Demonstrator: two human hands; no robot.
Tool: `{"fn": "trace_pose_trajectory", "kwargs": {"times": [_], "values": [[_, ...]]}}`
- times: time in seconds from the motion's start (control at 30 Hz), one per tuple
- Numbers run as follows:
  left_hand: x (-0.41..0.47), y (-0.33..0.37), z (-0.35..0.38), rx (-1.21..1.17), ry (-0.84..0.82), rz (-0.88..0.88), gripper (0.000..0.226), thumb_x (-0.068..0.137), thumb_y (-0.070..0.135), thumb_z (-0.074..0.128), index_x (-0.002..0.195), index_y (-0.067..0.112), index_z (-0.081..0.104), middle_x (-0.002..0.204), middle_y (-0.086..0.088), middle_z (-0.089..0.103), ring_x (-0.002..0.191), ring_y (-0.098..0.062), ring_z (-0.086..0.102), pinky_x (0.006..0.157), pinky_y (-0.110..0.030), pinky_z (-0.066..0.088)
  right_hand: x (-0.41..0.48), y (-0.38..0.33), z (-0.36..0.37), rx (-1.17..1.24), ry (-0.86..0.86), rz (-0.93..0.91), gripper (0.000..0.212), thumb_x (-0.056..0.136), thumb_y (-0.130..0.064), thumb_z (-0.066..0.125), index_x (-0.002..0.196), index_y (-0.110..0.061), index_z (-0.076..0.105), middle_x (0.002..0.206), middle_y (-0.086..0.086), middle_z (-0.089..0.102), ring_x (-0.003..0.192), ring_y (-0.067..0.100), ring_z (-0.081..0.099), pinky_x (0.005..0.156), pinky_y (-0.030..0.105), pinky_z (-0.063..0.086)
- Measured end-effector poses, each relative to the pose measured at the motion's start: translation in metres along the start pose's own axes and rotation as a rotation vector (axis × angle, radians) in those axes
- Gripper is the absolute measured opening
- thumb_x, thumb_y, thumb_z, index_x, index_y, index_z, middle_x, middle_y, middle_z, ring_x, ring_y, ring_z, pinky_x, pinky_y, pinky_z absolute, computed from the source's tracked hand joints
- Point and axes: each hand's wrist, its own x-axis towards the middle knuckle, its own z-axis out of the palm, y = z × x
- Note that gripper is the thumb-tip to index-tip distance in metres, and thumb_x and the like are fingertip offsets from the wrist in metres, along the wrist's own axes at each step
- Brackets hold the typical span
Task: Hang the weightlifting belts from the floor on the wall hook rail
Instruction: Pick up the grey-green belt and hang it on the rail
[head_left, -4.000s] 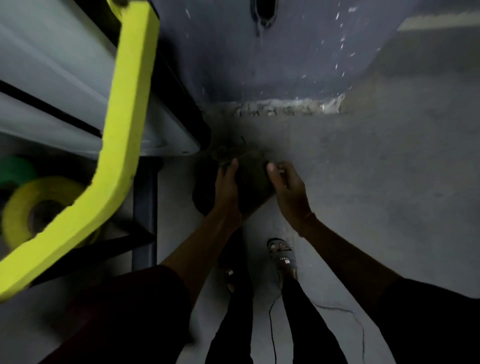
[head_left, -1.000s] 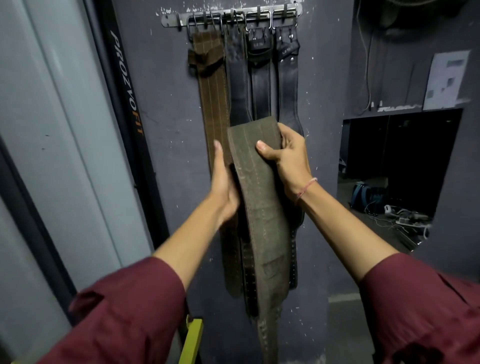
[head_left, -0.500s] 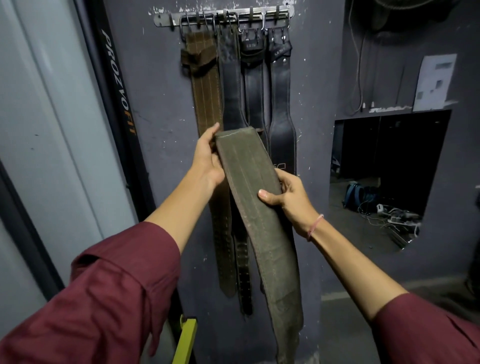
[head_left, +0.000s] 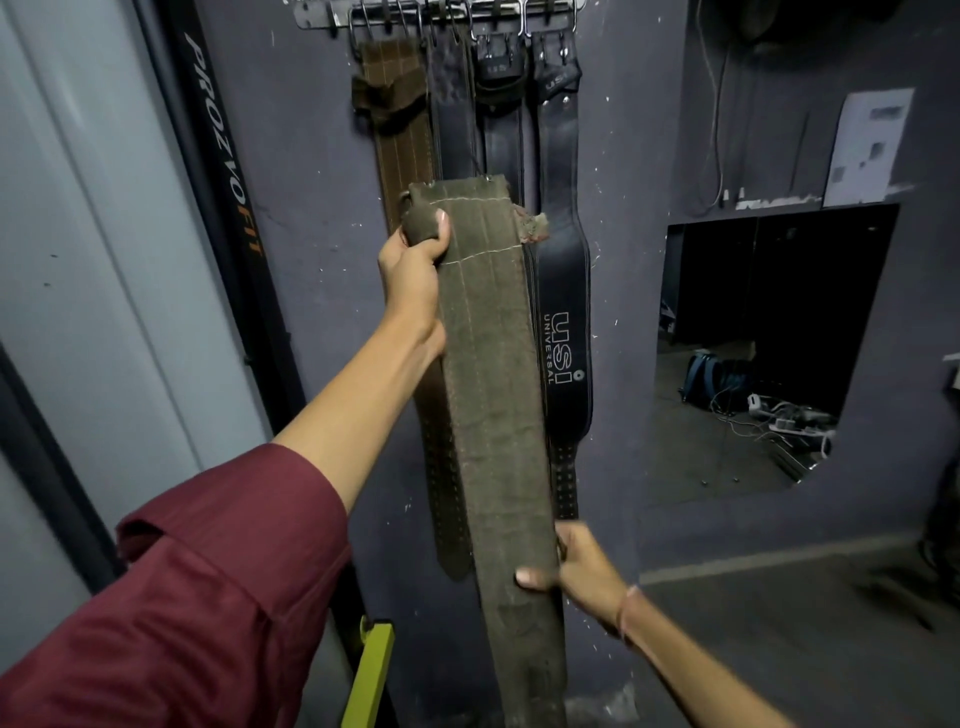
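I hold an olive-green weightlifting belt (head_left: 493, 364) upright in front of the wall. My left hand (head_left: 413, 275) grips its top end by the loop, well below the rail. My right hand (head_left: 576, 566) grips the belt's lower part from the right edge. The metal hook rail (head_left: 441, 13) runs along the top of the wall. Several belts hang from it: a brown one (head_left: 400, 135), dark ones, and a black belt marked USI (head_left: 563, 312) at the right. The held belt's bottom end runs out of view.
A grey panel with a black PROZVOFIT post (head_left: 223, 171) stands at the left. A yellow-green bar (head_left: 371, 670) pokes up at the bottom. A wall opening (head_left: 753, 353) at the right shows a blue bag and cables on the floor.
The belt came up from the floor to the wall. Within the last second my left hand closed on its top end, and my right hand slid down to the belt's lower part.
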Motion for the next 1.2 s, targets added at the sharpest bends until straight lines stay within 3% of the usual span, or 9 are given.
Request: {"fn": "trace_pose_trajectory", "kwargs": {"times": [0.1, 0.27, 0.37, 0.47, 0.6, 0.8, 0.97, 1.1, 1.2], "values": [[-0.006, -0.003, -0.004, 0.022, 0.007, 0.011, 0.005, 0.095, 0.008, 0.061, 0.097, 0.012, 0.064, 0.092, -0.011, 0.070, 0.091, -0.031, 0.067, 0.092, -0.062, 0.053, -0.003, 0.015, 0.010, -0.014, 0.064, 0.022, 0.024, 0.074, 0.002, 0.080, 0.097, -0.003, 0.073, 0.098, 0.005, 0.078, 0.098, 0.025, 0.073, 0.081, 0.032, 0.060], [-0.005, -0.004, -0.002, 0.099, -0.009, 0.100, 0.009, 0.089, 0.012, 0.063, 0.097, 0.014, 0.066, 0.099, -0.014, 0.067, 0.098, -0.031, 0.062, 0.099, -0.065, 0.046, 0.035, -0.092, 0.013, 0.089, 0.146, -0.244, 0.025, 0.079, 0.006, 0.074, 0.103, 0.001, 0.069, 0.092, -0.002, 0.077, 0.083, 0.008, 0.074, 0.071, 0.021, 0.058], [-0.009, -0.008, -0.003, 0.205, -0.032, 0.201, 0.022, 0.083, 0.019, 0.062, 0.103, 0.008, 0.062, 0.105, -0.018, 0.062, 0.100, -0.031, 0.059, 0.103, -0.065, 0.042, 0.052, -0.162, 0.015, 0.202, 0.235, -0.440, 0.025, 0.085, 0.002, 0.069, 0.110, 0.004, 0.065, 0.102, 0.009, 0.074, 0.090, 0.014, 0.072, 0.079, 0.029, 0.061], [-0.023, -0.022, -0.009, 0.348, -0.065, 0.223, 0.045, 0.090, 0.023, 0.061, 0.129, 0.002, 0.052, 0.129, -0.015, 0.062, 0.121, -0.026, 0.060, 0.108, -0.054, 0.044, 0.071, -0.211, 0.017, 0.339, 0.341, -0.521, 0.028, 0.085, 0.003, 0.068, 0.113, 0.007, 0.063, 0.109, 0.021, 0.072, 0.098, 0.028, 0.071, 0.087, 0.043, 0.059], [-0.047, -0.061, -0.041, 0.561, -0.074, 0.223, 0.067, 0.090, 0.032, 0.070, 0.146, 0.013, 0.038, 0.145, -0.003, 0.054, 0.133, -0.013, 0.052, 0.113, -0.037, 0.042, 0.088, -0.218, 0.024, 0.350, 0.415, -0.533, 0.024, 0.083, 0.005, 0.069, 0.107, 0.002, 0.064, 0.104, 0.015, 0.073, 0.100, 0.028, 0.070, 0.093, 0.050, 0.055], [-0.085, -0.111, -0.089, 0.515, -0.088, -0.016, 0.031, 0.088, 0.038, 0.068, 0.115, 0.024, 0.067, 0.111, 0.005, 0.075, 0.112, -0.019, 0.068, 0.090, -0.028, 0.057, 0.093, -0.216, 0.030, 0.344, 0.416, -0.550, 0.022, 0.086, 0.001, 0.067, 0.106, -0.009, 0.064, 0.100, 0.003, 0.074, 0.092, 0.013, 0.072, 0.087, 0.035, 0.059], [-0.045, -0.053, -0.072, 0.429, -0.089, -0.080, 0.103, 0.066, 0.090, 0.049, 0.135, 0.014, 0.056, 0.131, -0.005, 0.066, 0.123, -0.019, 0.062, 0.107, -0.043, 0.048, 0.099, -0.207, 0.041, 0.316, 0.365, -0.544, 0.030, 0.086, 0.003, 0.067, 0.115, -0.003, 0.063, 0.106, 0.008, 0.073, 0.096, 0.017, 0.072, 0.084, 0.032, 0.059], [-0.013, -0.005, -0.062, 0.240, -0.048, -0.156, 0.064, 0.095, 0.067, 0.033, 0.112, 0.018, 0.070, 0.102, -0.003, 0.078, 0.092, -0.015, 0.075, 0.070, -0.028, 0.061, 0.100, -0.204, 0.054, 0.313, 0.284, -0.556, 0.031, 0.086, 0.007, 0.065, 0.116, -0.001, 0.061, 0.102, 0.005, 0.073, 0.091, 0.013, 0.072, 0.080, 0.029, 0.060], [0.001, 0.004, -0.071, 0.137, -0.079, -0.230, 0.060, 0.098, 0.061, 0.034, 0.112, 0.015, 0.071, 0.103, -0.006, 0.078, 0.100, -0.020, 0.073, 0.079, -0.032, 0.060, 0.105, -0.211, 0.060, 0.315, 0.262, -0.553, 0.031, 0.086, 0.008, 0.063, 0.116, 0.001, 0.060, 0.102, 0.006, 0.072, 0.090, 0.013, 0.071, 0.084, 0.033, 0.059]]}}
